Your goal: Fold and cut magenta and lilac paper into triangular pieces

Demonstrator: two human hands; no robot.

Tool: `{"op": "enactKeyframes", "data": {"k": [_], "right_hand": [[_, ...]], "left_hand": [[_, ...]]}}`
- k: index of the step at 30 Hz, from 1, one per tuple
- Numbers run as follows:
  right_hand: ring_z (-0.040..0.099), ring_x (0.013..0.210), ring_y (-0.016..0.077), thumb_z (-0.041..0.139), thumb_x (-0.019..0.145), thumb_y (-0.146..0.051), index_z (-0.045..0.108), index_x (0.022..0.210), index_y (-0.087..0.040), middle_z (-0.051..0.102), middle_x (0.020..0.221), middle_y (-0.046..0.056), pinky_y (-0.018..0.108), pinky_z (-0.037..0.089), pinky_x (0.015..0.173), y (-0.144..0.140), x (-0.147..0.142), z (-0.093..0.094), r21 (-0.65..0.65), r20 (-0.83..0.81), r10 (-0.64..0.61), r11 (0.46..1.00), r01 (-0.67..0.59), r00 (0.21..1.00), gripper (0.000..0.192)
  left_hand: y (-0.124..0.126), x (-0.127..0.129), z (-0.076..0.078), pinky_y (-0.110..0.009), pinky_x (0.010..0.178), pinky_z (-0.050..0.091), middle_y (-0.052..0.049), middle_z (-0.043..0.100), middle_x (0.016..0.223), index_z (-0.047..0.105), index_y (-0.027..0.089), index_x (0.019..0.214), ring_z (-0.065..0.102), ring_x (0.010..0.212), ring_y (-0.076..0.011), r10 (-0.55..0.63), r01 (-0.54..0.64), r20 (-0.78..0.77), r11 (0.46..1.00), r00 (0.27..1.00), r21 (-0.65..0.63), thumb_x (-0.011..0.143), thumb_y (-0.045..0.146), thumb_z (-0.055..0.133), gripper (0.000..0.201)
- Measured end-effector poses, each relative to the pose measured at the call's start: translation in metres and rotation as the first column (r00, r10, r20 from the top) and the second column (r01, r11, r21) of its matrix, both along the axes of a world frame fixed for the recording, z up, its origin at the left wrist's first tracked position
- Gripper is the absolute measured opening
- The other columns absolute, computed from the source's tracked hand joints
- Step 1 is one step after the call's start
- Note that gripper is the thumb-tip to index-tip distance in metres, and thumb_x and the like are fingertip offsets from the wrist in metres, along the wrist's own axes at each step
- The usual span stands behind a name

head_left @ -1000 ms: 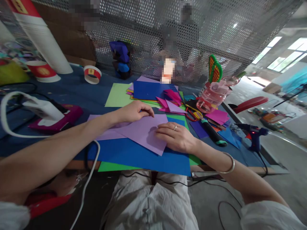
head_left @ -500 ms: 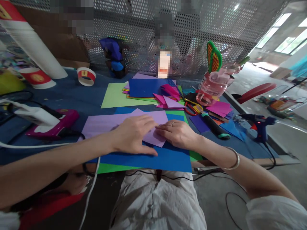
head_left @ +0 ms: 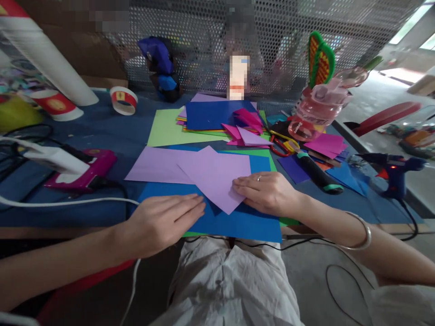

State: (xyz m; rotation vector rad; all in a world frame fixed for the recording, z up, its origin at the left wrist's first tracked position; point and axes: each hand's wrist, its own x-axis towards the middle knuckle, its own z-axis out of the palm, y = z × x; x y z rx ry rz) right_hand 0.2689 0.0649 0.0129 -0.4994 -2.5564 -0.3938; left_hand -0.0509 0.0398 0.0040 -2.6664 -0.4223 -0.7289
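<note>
At the near table edge, right hand (head_left: 272, 194) lies flat, fingers (head_left: 245, 184) straight and together, ring on one, fingertips pressing the right edge of a folded lilac paper sheet (head_left: 217, 174); nothing pinched, palm down. Left hand (head_left: 163, 222) also flat and open, fingers (head_left: 190, 204) extended, tips resting on the large blue paper sheet (head_left: 244, 222) just left of the lilac sheet's lower point, touching or nearly touching it, cannot tell which. Lilac sheet lies tilted, corner toward the person, on top of the blue sheet; a second flat lilac sheet (head_left: 152, 165) pokes out to its left underneath. Green paper (head_left: 258, 156) shows under the blue sheet at the far side. Silver bangle (head_left: 362, 233) on the right wrist. Farther back, a stack of coloured papers (head_left: 210, 120) with a dark blue sheet on top and folded pink and lilac pieces (head_left: 248, 131) beside it. Right of the hand: black-handled tool with teal tip (head_left: 317, 174), red-and-yellow scissors (head_left: 282, 147), pink clear plastic jar (head_left: 319, 111), blue glue gun (head_left: 392, 170) at the table's right end. Left side: magenta device with white top (head_left: 79, 170), white cable (head_left: 68, 201), red-and-white tape roll (head_left: 124, 100). Perforated metal screen (head_left: 204, 40) behind the blue-covered table (head_left: 112, 131).
</note>
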Motion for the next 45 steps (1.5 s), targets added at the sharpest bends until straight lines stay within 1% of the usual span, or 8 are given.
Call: {"op": "enactKeyframes", "data": {"k": [10,22,25,28,32,34,38,45], "right_hand": [[0.082,0.092,0.0188,0.056,0.106,-0.02,0.075,0.109,-0.012,0.084,0.109,0.01,0.029,0.066,0.08,0.0,-0.002,0.0,0.019,-0.012,0.016,1.0,-0.016,1.0,0.021],[0.076,0.076,0.0135,0.056,0.109,-0.033,0.075,0.098,-0.021,0.083,0.093,0.004,0.024,0.057,0.071,-0.021,0.003,-0.002,-0.16,-0.052,-0.165,0.975,0.154,0.985,0.025],[0.072,0.067,0.0132,0.056,0.109,-0.035,0.074,0.1,-0.02,0.079,0.077,0.001,0.024,0.053,0.064,-0.027,0.002,-0.002,-0.135,-0.112,-0.224,0.969,0.209,0.968,0.025],[0.07,0.063,0.0131,0.059,0.108,-0.037,0.069,0.12,-0.019,0.077,0.075,-0.001,0.024,0.05,0.062,-0.028,0.0,0.0,-0.27,-0.2,-0.34,0.921,0.282,0.919,0.024],[0.069,0.065,0.0122,0.069,0.1,-0.033,0.058,0.133,-0.022,0.073,0.075,-0.005,0.022,0.048,0.061,-0.021,-0.003,0.007,-0.64,-0.177,-0.481,0.719,0.271,0.859,0.037],[0.067,0.063,0.0122,0.073,0.095,-0.029,0.058,0.129,-0.022,0.07,0.072,-0.007,0.022,0.046,0.059,-0.017,-0.005,0.011,-0.752,-0.144,-0.513,0.612,0.243,0.846,0.037],[0.065,0.06,0.0125,0.073,0.093,-0.026,0.057,0.117,-0.023,0.068,0.069,-0.008,0.024,0.043,0.058,-0.013,-0.007,0.015,-0.844,-0.085,-0.526,0.489,0.219,0.846,0.03],[0.062,0.061,0.0111,0.073,0.094,-0.022,0.057,0.112,-0.023,0.065,0.071,-0.008,0.022,0.044,0.058,-0.016,-0.006,0.013,-0.804,-0.097,-0.459,0.559,0.202,0.883,0.023]], "left_hand": [[0.001,0.029,0.03,-0.032,0.082,0.065,-0.013,0.081,0.103,0.072,0.009,0.113,0.079,0.092,-0.0227,0.107,-0.108,-0.005,0.992,0.994,-0.07,0.107,0.031,0.058,0.027],[0.024,0.035,0.015,-0.022,0.071,0.061,0.0,0.085,0.089,0.077,0.025,0.1,0.081,0.074,-0.0146,0.035,0.015,0.149,0.948,0.988,-0.319,0.107,0.023,0.054,0.024],[0.022,0.039,0.018,-0.022,0.06,0.057,0.003,0.081,0.077,0.075,0.025,0.099,0.077,0.065,-0.0151,0.183,-0.058,0.205,0.864,0.962,-0.499,0.105,0.034,0.059,0.019],[0.026,0.045,0.023,-0.022,0.052,0.051,0.007,0.07,0.063,0.067,0.025,0.114,0.07,0.057,-0.015,0.374,-0.135,0.167,0.659,0.912,-0.74,0.101,0.042,0.062,0.023],[0.036,0.052,0.027,-0.022,0.048,0.047,0.007,0.066,0.07,0.054,0.025,0.124,0.06,0.05,-0.0121,0.438,-0.117,0.146,0.519,0.887,-0.847,0.096,0.039,0.064,0.032],[0.04,0.053,0.025,-0.022,0.044,0.045,0.003,0.072,0.085,0.055,0.025,0.121,0.059,0.048,-0.0101,0.442,-0.146,0.141,0.553,0.886,-0.82,0.096,0.038,0.066,0.031],[0.04,0.049,0.015,-0.029,0.067,0.061,-0.007,0.075,0.123,0.068,0.024,0.111,0.076,0.08,-0.0177,0.303,-0.209,0.093,0.82,0.949,-0.532,0.104,0.031,0.056,0.016],[0.036,0.038,0.009,-0.044,0.118,0.052,-0.004,0.063,0.154,0.06,0.026,0.148,0.059,0.142,-0.0284,0.041,-0.063,-0.091,0.963,0.995,-0.262,0.1,0.005,0.041,0.056]]}}
